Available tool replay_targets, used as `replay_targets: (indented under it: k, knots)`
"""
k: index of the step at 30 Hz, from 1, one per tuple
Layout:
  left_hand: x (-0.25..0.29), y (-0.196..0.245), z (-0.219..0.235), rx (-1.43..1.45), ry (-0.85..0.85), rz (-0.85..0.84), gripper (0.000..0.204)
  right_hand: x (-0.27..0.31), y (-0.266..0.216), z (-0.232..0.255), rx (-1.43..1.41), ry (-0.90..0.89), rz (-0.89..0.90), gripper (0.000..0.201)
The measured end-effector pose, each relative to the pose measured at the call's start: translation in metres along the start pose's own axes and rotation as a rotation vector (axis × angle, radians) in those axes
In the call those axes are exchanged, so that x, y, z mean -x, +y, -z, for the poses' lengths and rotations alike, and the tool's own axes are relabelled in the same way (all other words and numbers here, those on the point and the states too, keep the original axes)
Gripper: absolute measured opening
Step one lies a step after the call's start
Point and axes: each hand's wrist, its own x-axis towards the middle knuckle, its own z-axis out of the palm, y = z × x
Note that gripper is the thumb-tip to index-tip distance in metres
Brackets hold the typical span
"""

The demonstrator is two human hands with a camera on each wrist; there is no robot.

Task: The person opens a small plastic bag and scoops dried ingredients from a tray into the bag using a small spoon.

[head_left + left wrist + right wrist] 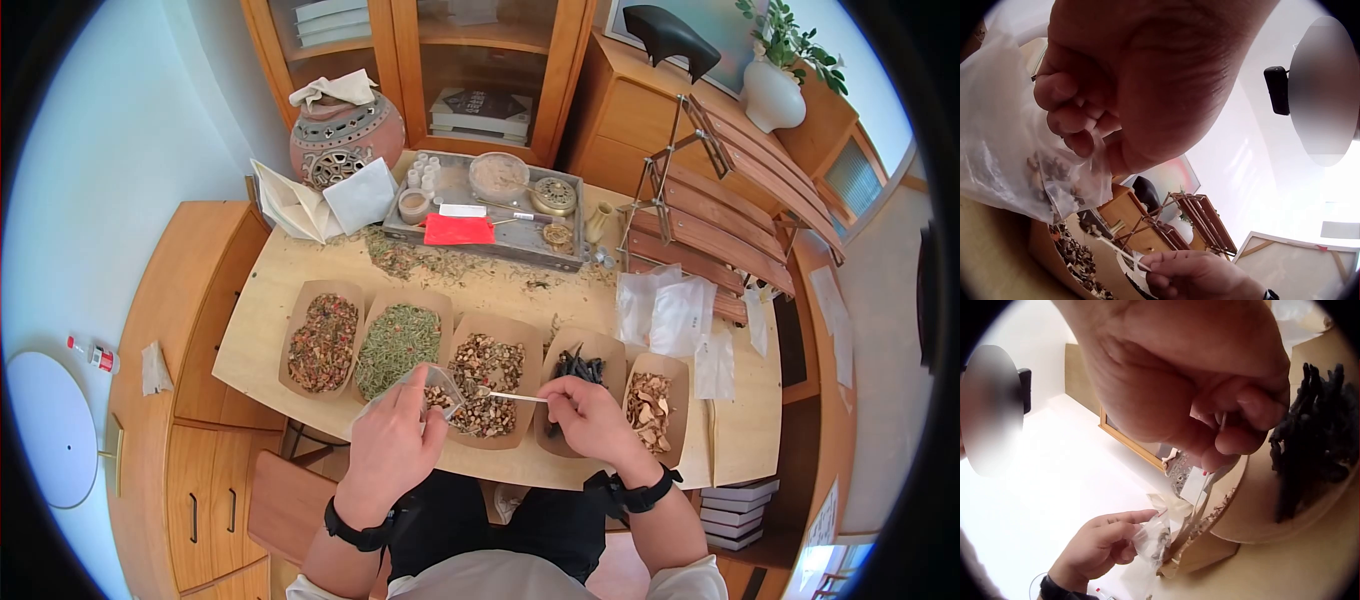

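My left hand (393, 437) grips a clear plastic bag (997, 150) by its edge, with chopped brown pieces (1054, 172) lying inside. Between the fingers and thumb of my right hand (592, 420) is the thin pale handle of a small spoon (518, 398). The spoon's far end, bearing a few chopped bits, is at the bag's mouth, over the middle cardboard tray (492, 325) of mixed brown and cream pieces. Beneath my right hand stands a tray (607, 347) of black, twisted pieces (1316, 425).
Trays of reddish mix (322, 340), green needle-like herb (400, 342) and tan slices (650, 405) flank these. Behind are loose herb scraps (400, 257), a grey wooden tray (400, 230) of small vessels, and a red packet (460, 229). Empty plastic bags (680, 310) and a slatted wooden rack (715, 225) stand right.
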Motion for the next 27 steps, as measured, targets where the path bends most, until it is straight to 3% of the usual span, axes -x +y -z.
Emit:
replay_targets:
  k: [5,7,8,15,18,27]
  knots:
    - [-0.002,0.003,-0.002,-0.013,-0.009,-0.040,0.052,0.011,-0.019,0.003,0.035,0.072,0.068,0.015]
    - [-0.003,0.008,-0.005,-0.014,-0.016,-0.072,0.052,0.012,-0.022,-0.007,0.208,0.251,0.515,0.014]
    - [-0.002,0.013,-0.007,-0.003,-0.003,-0.064,0.051,0.016,-0.029,-0.008,0.338,0.260,0.567,0.015]
    - [-0.001,0.013,0.002,0.016,-0.045,-0.010,0.052,0.027,-0.033,0.005,0.450,0.354,0.538,0.011]
    - [0.000,0.014,0.007,0.022,-0.057,0.021,0.052,0.026,-0.019,0.005,0.551,0.302,0.447,0.010]
    - [0.003,0.008,0.004,0.008,-0.043,0.012,0.052,0.009,0.003,-0.018,0.252,0.060,0.206,0.017]
